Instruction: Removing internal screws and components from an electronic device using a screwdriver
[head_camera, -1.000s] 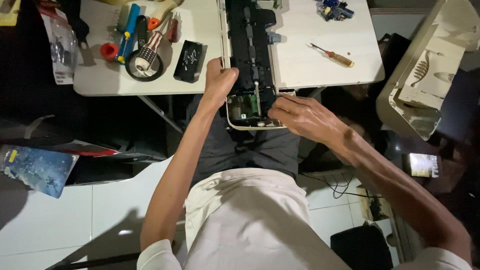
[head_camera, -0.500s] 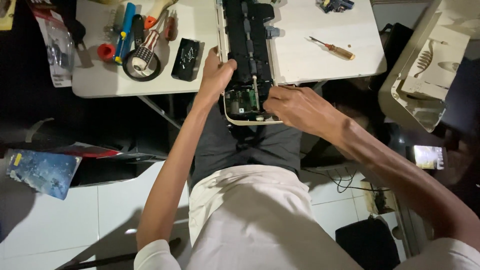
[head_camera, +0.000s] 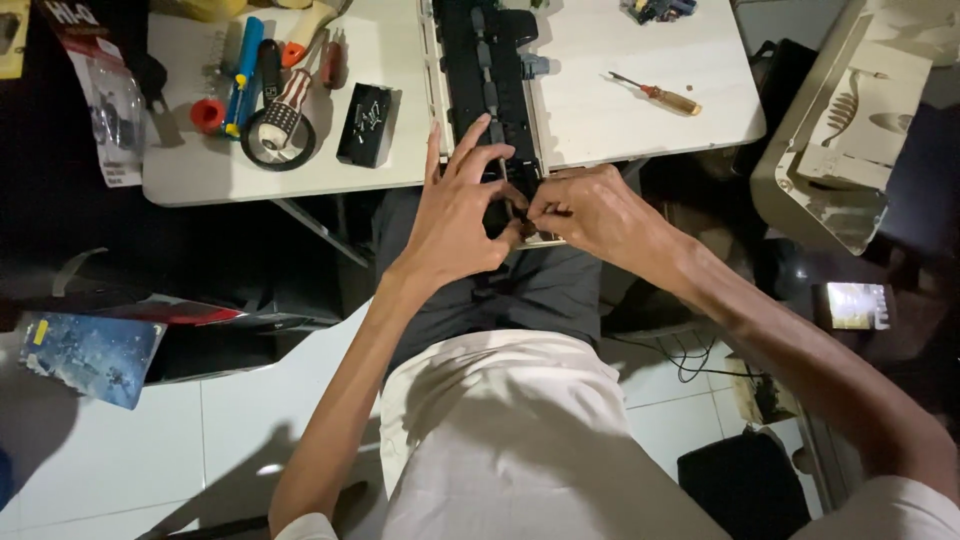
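A long black device (head_camera: 490, 60) lies on the white table (head_camera: 600, 130), and its near end sticks out over the table's edge above my lap. My left hand (head_camera: 455, 215) lies over that near end, fingers spread along the device and thumb meeting the right hand. My right hand (head_camera: 590, 210) comes in from the right, its fingertips pinched at the same end. Both hands touch there. What sits between the fingertips is hidden, and so is the near end.
A screwdriver (head_camera: 660, 96) lies right of the device. To its left are a small black box (head_camera: 365, 123), a black tape ring (head_camera: 278, 135), a blue tool (head_camera: 243, 75) and a red cap (head_camera: 207, 115). A beige housing (head_camera: 800, 190) and a lit phone (head_camera: 855, 305) are at right.
My left hand moved from the device's left side onto its near end, covering the circuit board seen earlier. My right hand closed in to meet it.
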